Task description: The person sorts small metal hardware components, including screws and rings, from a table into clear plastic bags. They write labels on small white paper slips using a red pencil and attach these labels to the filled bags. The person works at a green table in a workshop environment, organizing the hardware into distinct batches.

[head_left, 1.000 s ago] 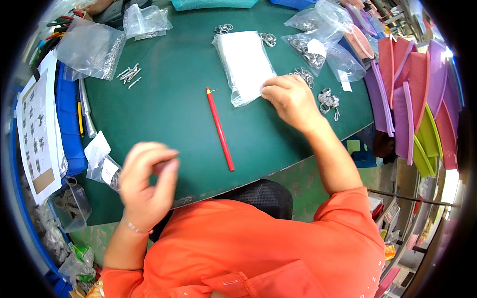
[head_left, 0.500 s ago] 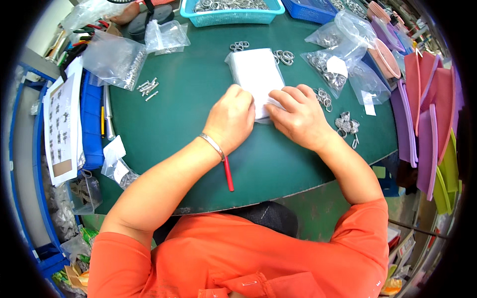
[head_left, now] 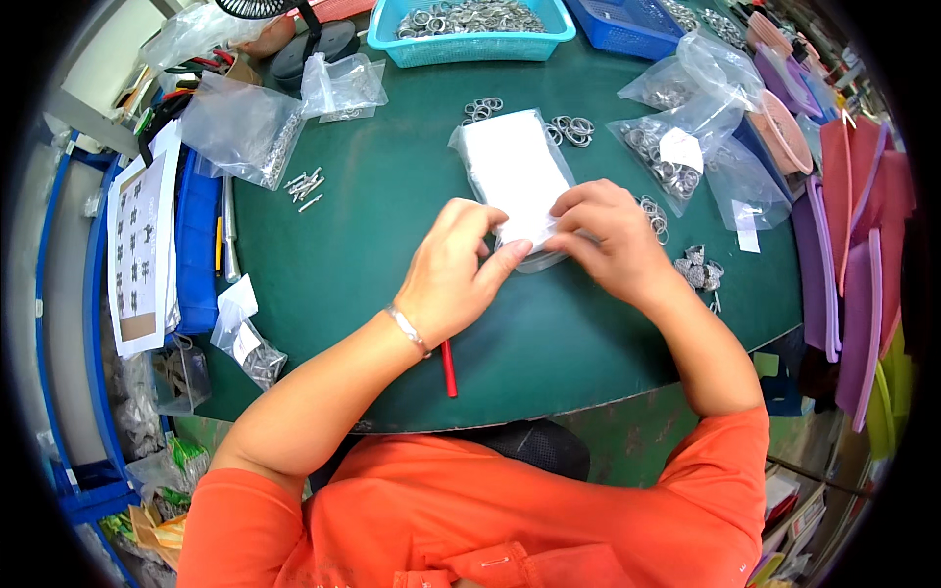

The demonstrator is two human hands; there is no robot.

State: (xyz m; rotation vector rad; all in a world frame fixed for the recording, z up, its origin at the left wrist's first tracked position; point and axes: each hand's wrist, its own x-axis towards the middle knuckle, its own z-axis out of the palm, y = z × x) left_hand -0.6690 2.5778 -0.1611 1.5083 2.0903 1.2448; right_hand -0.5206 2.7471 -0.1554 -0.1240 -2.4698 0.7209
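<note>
A white rectangular pack [head_left: 520,162] in a clear plastic sleeve lies on the green table, its near end between my hands. My left hand [head_left: 451,260], wearing a silver bangle, is at the near left corner; its thumb rests on the near edge, apart from the curled fingers. My right hand [head_left: 613,240] pinches the clear plastic at the near right corner. Beyond and beside the pack lie metal rings [head_left: 570,130], more rings [head_left: 482,108] and a small cluster of metal pieces [head_left: 698,269]. A red pen-like stick [head_left: 449,370] lies by my left wrist.
A turquoise basket [head_left: 470,49] of metal rings and a blue basket [head_left: 627,34] stand at the back. Clear bags of metal parts [head_left: 667,157] lie right, another bag [head_left: 245,132] left. Small metal pins [head_left: 305,184] lie nearby. A printed sheet [head_left: 142,255] leans at the left edge.
My left hand has opened, its thumb now stretched across the near edge of the pack. My right hand has drawn slightly right and pinches the corner. The pack has tilted a little.
</note>
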